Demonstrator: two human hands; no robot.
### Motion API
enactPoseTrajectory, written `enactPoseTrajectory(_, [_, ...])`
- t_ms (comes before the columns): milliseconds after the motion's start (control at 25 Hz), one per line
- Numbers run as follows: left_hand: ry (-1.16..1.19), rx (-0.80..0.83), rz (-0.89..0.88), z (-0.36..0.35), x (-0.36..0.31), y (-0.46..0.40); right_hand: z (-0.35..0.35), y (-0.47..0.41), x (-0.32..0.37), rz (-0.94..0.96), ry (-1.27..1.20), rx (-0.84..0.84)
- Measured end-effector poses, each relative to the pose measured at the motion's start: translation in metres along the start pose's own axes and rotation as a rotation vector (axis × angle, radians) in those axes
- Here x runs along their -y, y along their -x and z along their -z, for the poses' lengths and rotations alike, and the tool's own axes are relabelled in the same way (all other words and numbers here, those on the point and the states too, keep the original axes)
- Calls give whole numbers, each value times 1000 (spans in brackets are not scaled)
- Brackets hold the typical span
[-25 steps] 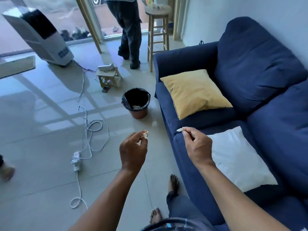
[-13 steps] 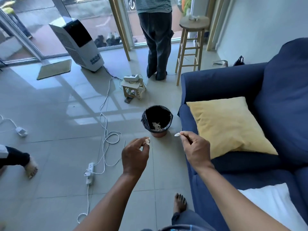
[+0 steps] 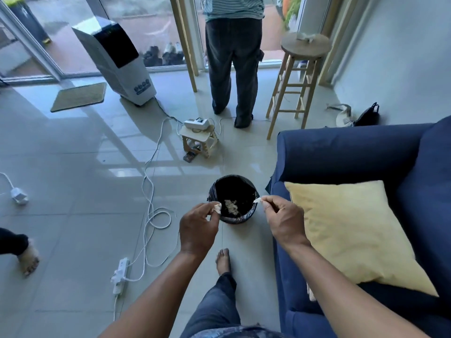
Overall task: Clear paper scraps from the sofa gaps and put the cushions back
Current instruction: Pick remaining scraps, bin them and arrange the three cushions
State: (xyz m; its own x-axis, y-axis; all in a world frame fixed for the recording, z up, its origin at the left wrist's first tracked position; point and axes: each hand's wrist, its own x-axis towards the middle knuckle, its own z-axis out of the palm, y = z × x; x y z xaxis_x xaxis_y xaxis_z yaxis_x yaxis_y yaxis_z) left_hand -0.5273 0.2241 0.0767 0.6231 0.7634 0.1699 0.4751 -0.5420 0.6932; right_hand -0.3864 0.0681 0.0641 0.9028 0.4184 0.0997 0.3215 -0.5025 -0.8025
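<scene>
My left hand (image 3: 199, 228) pinches a crumpled white paper scrap (image 3: 217, 207) at the left rim of a small bin (image 3: 251, 211) lined with a black bag. My right hand (image 3: 284, 220) pinches another small paper scrap (image 3: 257, 200) over the bin's right rim. Paper scraps (image 3: 230, 206) lie inside the bin. The blue sofa (image 3: 341, 152) stands to the right, with a yellow cushion (image 3: 353, 230) lying on its seat.
A person (image 3: 234, 57) stands by the glass door beyond the bin. A wooden bar stool (image 3: 297, 76), a small wooden stool (image 3: 199, 140), an air cooler (image 3: 114, 59), white cables with a power strip (image 3: 119, 274), and another person's foot (image 3: 28, 258) are on the tiled floor.
I have moved from the sofa toward the bin; both hands, each still pinching a scrap, now hover at its rim. The white cushion has left the view.
</scene>
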Motion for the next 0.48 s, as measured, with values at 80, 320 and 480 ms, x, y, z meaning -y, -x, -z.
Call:
enactPoseTrajectory(80, [22,12,19,-13,9,-43,-16,-34,3,-11,19,7])
enactPoseTrajectory(320, [-32,155,31,-57,45,-147,-80,-125,9,-152,52,55])
enactPoseTrajectory(480, [-67,192,89,-86,72,-187,-114,-153,-2,-221,57,96])
